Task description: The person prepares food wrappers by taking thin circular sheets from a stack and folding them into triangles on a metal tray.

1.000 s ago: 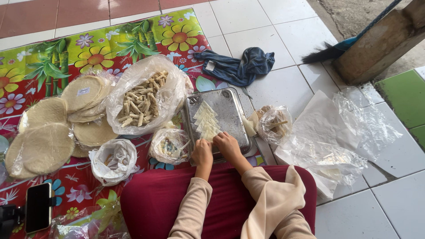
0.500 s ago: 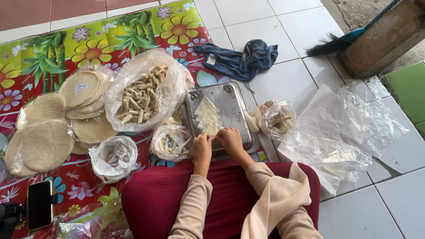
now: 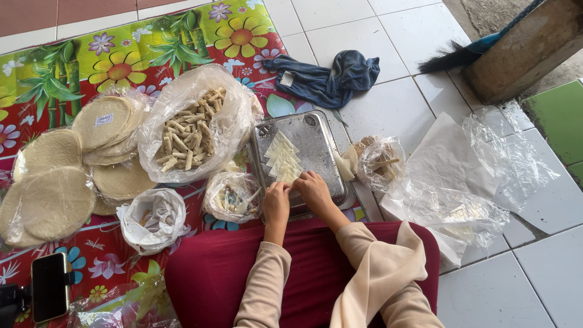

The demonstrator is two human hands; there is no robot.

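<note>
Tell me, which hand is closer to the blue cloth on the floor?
The right hand. It rests on the metal tray, below the blue cloth. The left hand sits at the tray's near edge, further left and a little further from the cloth.

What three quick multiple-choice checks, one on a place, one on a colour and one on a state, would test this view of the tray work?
1. Where does the big bag of finished rolls lie?
A. left of the metal tray
B. on the white tiles right of it
C. on the lap

2. What colour is the crumpled cloth beyond the tray?
A. red
B. dark blue
C. yellow

3. How do the left hand and right hand stand?
A. both lifted clear
B. one holding the phone
C. both down at the tray's near edge

Key: 1 A, the bag sits on the flowered mat beside the tray; 2 B, it is dark blue; 3 C, both hands rest by the wrappers.
</note>
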